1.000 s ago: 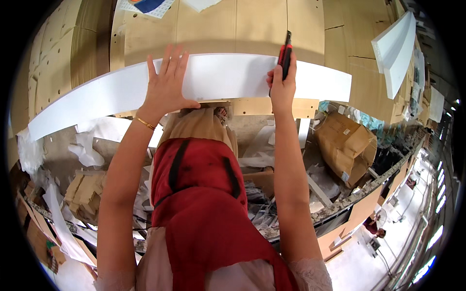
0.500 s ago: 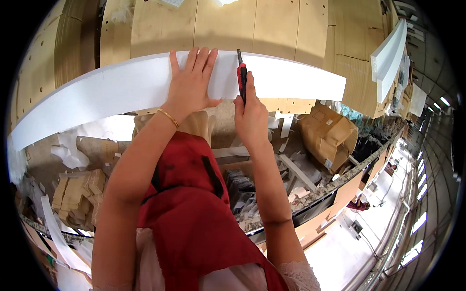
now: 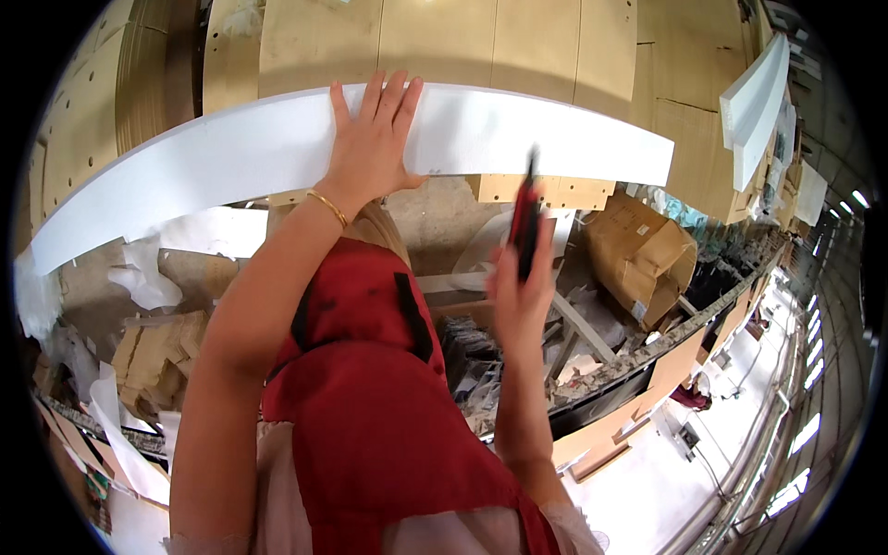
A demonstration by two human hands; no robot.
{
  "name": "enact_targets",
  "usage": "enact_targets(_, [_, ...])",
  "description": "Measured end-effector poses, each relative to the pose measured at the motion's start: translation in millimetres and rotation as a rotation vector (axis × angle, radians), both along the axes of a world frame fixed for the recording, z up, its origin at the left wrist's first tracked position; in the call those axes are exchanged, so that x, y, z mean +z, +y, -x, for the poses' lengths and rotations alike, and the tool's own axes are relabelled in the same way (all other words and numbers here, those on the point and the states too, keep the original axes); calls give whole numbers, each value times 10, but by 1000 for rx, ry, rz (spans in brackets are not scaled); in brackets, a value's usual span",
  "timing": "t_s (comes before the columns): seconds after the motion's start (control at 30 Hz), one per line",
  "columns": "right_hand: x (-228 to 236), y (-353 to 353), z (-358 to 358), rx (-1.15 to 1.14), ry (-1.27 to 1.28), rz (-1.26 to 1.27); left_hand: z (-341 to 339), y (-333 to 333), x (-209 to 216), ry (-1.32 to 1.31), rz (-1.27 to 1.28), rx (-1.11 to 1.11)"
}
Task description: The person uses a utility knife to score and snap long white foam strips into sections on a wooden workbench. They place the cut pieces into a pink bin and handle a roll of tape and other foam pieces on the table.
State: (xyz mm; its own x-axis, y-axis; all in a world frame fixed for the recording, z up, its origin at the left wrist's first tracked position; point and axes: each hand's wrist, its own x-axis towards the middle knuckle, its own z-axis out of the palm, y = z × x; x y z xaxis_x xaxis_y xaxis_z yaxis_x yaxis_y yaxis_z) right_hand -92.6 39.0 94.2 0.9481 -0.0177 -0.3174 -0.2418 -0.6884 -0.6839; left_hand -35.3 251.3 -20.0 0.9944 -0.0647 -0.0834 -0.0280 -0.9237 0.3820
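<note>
A long white foam strip (image 3: 536,125) lies across the cardboard stacks in front of me. My left hand (image 3: 370,148) presses flat on it with the fingers spread, their tips at its far edge and the thumb at its near edge. My right hand (image 3: 523,277) is closed around a red and black utility knife (image 3: 525,222), blade pointing away from me. The knife is blurred by motion. It is off the strip's face, with its tip near the strip's near edge, right of my left hand; whether the tip touches the strip I cannot tell.
Flat cardboard sheets (image 3: 435,42) are stacked beyond the strip. At the right lie an open cardboard box (image 3: 641,254) and upright white foam pieces (image 3: 754,111). Cardboard pieces (image 3: 157,356) and white wrapping scraps (image 3: 146,277) sit at the lower left.
My right hand has drawn the knife off the strip, toward me and to the right. My left hand stays pressed on the strip.
</note>
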Motion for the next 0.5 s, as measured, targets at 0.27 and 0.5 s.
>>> enact_targets(0.27, [-889,46,-1031,-6,-52,-99,613,1248,254,51,-224,-37])
enact_targets(0.5, [-867,-438,-1203,-24,-111,128,389,923,38,-58,-128,-118])
